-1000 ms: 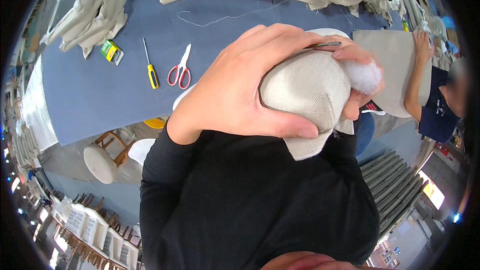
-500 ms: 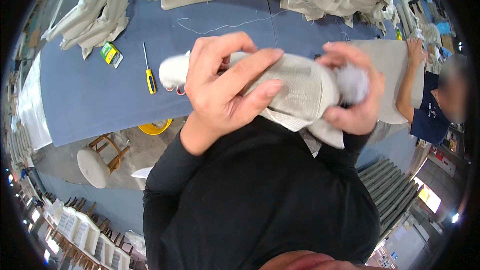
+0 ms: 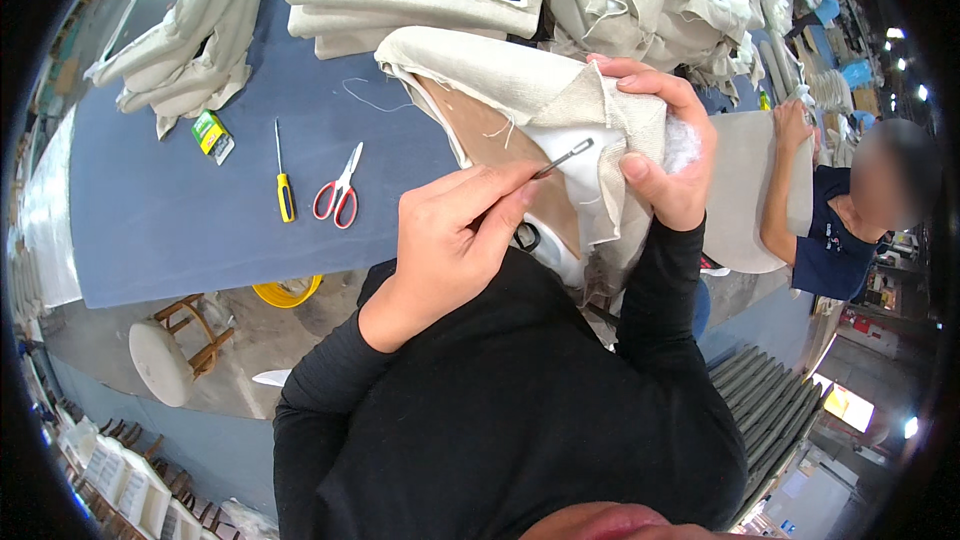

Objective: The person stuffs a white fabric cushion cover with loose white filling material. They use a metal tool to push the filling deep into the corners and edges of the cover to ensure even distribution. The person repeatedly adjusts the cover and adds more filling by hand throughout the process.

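Note:
My left hand (image 3: 450,240) pinches a thin dark metal rod (image 3: 573,153) with a slotted loop at its tip. Held up before my chest is a beige fabric-covered cushion panel (image 3: 500,65), its brown backing board (image 3: 475,125) facing me. Loose fabric edges and white padding (image 3: 585,175) show at the panel's right end, near the rod's tip. There my right hand (image 3: 675,175) grips the fabric, thumb in front, with a tuft of white fibre stuffing (image 3: 683,145) against the palm.
Red-handled scissors (image 3: 342,190), a yellow screwdriver (image 3: 286,195) and a small green-yellow box (image 3: 212,137) lie on the blue-grey table (image 3: 180,230). Stacked beige panels (image 3: 400,0) and heaped covers (image 3: 640,0) line its far side. A co-worker (image 3: 835,200) stands at the right; a stool (image 3: 165,360) is at lower left.
The panel has been turned, so its brown backing and open fabric end now show. My left hand has left the fabric and now holds the rod. The scissors are uncovered.

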`<state>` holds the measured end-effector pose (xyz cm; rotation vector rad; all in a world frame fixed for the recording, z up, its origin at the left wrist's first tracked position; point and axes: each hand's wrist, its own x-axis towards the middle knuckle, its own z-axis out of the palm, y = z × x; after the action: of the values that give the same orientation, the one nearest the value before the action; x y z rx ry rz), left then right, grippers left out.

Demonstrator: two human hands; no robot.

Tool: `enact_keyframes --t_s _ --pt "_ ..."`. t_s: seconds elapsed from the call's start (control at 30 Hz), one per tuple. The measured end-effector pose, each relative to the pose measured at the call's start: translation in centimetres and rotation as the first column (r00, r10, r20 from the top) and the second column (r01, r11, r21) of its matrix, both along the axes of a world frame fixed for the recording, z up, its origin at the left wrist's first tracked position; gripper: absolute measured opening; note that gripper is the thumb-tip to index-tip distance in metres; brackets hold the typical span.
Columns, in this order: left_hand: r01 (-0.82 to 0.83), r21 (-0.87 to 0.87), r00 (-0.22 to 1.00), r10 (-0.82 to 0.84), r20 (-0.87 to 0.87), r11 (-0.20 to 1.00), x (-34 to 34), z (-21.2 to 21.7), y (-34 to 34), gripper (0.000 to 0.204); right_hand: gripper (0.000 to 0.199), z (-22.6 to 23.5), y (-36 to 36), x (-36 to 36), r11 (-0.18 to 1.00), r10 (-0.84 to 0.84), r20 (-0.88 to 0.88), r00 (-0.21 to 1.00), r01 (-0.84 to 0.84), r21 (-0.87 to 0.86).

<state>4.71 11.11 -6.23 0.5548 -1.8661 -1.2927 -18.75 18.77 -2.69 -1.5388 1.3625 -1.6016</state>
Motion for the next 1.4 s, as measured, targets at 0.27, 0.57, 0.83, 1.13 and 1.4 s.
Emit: enact_keyframes --t_s 0.27,0.57,0.83,1.13,1.4 --pt "-0.05 0.086 0.994 0.041 0.096 0.995 1.6 2.2 -0.6 0.011 0.06 -0.5 -0.1 1.4 0.995 0.094 0.049 0.994 -0.093 -0.019" --pt "-0.073 -0.059 0.98 0.083 0.179 0.996 2.7 4.1 -0.5 0.007 0.057 -0.3 -0.1 2.2 0.99 0.119 -0.053 0.992 -0.122 -0.071" --pt "0.033 -0.121 0.935 0.012 0.353 0.992 3.5 8.3 -1.7 0.007 0.064 0.1 0.1 2.2 0.965 0.252 -0.192 0.949 -0.26 -0.018" --pt "0.077 -0.034 0.89 -0.054 0.454 0.996 4.2 9.0 -2.2 0.007 0.06 0.0 -0.4 3.0 0.972 0.21 -0.215 0.954 -0.228 -0.058" --pt "0.376 0.143 0.92 -0.388 0.062 0.915 5.9 6.7 -8.9 0.014 0.03 1.1 1.1 1.9 0.974 -0.218 -0.047 0.975 0.22 0.061"
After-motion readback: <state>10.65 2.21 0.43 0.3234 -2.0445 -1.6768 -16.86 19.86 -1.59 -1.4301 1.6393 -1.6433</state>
